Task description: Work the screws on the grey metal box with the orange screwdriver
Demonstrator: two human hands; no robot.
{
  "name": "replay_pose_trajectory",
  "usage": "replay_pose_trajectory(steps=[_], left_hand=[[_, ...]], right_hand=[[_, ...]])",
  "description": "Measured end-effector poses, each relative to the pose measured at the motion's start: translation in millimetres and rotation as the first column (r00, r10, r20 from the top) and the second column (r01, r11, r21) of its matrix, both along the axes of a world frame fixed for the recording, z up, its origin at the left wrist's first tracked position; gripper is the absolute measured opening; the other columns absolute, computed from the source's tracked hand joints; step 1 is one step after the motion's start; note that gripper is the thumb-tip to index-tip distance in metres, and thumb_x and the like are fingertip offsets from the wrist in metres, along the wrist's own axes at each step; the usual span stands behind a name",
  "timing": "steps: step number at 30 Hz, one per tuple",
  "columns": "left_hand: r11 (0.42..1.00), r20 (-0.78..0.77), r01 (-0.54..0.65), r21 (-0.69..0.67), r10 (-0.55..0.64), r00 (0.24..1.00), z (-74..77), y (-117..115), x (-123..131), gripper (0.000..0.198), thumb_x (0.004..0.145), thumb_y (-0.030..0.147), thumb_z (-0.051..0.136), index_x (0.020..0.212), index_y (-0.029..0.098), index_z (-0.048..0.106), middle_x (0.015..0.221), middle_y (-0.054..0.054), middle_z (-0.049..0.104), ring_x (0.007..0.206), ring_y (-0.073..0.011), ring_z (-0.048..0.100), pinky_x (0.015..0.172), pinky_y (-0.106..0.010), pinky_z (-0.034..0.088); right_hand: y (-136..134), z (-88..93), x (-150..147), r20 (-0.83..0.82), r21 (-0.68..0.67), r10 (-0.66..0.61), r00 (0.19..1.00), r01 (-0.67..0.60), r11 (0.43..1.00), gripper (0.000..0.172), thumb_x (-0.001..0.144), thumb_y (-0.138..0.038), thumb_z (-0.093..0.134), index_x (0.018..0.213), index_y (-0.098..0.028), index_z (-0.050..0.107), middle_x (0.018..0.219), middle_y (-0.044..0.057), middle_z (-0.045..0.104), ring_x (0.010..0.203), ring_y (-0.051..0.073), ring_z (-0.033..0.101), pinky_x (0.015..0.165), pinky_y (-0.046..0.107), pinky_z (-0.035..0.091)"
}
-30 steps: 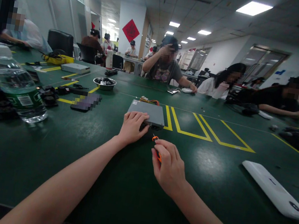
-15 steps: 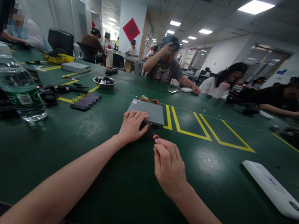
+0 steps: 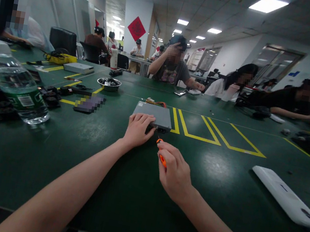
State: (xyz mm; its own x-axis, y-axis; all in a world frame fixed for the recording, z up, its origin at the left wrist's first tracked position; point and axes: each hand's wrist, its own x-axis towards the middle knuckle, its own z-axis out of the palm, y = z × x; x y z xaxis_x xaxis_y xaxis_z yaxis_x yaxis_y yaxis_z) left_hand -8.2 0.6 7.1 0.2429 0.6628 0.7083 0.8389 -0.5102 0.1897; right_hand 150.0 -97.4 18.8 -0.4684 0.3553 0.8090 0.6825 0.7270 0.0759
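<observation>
A grey metal computer power supply [image 3: 159, 115] lies flat on the green table, coloured wires [image 3: 155, 102] bunched at its far side. My left hand [image 3: 139, 130] is closed on its near left corner, fingers over the top and thumb against the near face. In my right hand [image 3: 175, 169] is a screwdriver [image 3: 162, 160] with an orange and black handle, pinched between thumb and fingers. Its thin shaft points up and away to the near face of the power supply; whether the tip touches is too small to tell.
A water bottle [image 3: 18, 87] and black parts [image 3: 51, 96] stand at left, near a phone [image 3: 90, 103] and a metal bowl [image 3: 108, 84] of small pieces. A white device [image 3: 287, 196] lies at right. Yellow tape [image 3: 201, 139] marks the table [image 3: 116, 204]. Several people sit around.
My right hand has turned the screwdriver so its orange handle shows and its shaft reaches the power supply's near face. My left hand has stayed on the power supply.
</observation>
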Motion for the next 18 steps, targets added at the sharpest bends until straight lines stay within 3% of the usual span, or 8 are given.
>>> replay_pose_trajectory(steps=[3, 7, 12, 18], left_hand=[[1.000, 0.007, 0.000, 0.000, 0.000, 1.000, 0.2, 0.0, 0.2, 0.028, 0.080, 0.031, 0.052, 0.108, 0.024, 0.053, 0.115, -0.002, 0.058, 0.107, -0.0221, 0.046, 0.092, -0.040, 0.028], [1.000, 0.009, -0.001, 0.001, 0.001, 1.000, 0.0, 0.1, 0.3, 0.028, 0.080, 0.031, 0.052, 0.108, 0.025, 0.053, 0.115, -0.002, 0.059, 0.107, -0.0221, 0.046, 0.092, -0.040, 0.028], [1.000, 0.012, 0.005, 0.004, -0.005, 1.000, -0.4, 0.3, 0.2, 0.029, 0.080, 0.031, 0.052, 0.108, 0.025, 0.053, 0.115, -0.002, 0.059, 0.107, -0.0223, 0.046, 0.092, -0.040, 0.028], [1.000, 0.006, 0.000, 0.010, 0.000, 1.000, -0.3, 0.0, -0.2, 0.029, 0.080, 0.031, 0.052, 0.109, 0.025, 0.052, 0.115, -0.002, 0.058, 0.106, -0.0223, 0.046, 0.092, -0.040, 0.028]], right_hand=[[-0.1, 0.4, 0.4, -0.003, -0.036, -0.007, 1.000, 0.006, 0.999, 0.023, 0.079, -0.003, 0.045, 0.098, -0.016, 0.043, 0.107, 0.011, 0.051, 0.106, 0.019, 0.051, 0.085, 0.035, 0.050], [2.4, 0.6, 3.2, -0.049, -0.015, -0.083, 0.995, 0.083, 0.996, 0.017, 0.080, -0.012, 0.052, 0.094, -0.017, 0.044, 0.105, 0.011, 0.049, 0.096, 0.018, 0.054, 0.072, 0.031, 0.054], [1.2, -1.9, -0.1, 0.012, -0.076, 0.046, 0.999, -0.045, 0.996, 0.024, 0.080, -0.003, 0.041, 0.101, -0.015, 0.040, 0.106, 0.013, 0.050, 0.105, 0.019, 0.051, 0.080, 0.034, 0.052], [0.1, 0.6, -1.1, -0.022, -0.015, -0.076, 0.997, 0.076, 0.997, 0.017, 0.080, -0.013, 0.050, 0.094, -0.019, 0.042, 0.098, 0.009, 0.051, 0.093, 0.018, 0.054, 0.073, 0.035, 0.053]])
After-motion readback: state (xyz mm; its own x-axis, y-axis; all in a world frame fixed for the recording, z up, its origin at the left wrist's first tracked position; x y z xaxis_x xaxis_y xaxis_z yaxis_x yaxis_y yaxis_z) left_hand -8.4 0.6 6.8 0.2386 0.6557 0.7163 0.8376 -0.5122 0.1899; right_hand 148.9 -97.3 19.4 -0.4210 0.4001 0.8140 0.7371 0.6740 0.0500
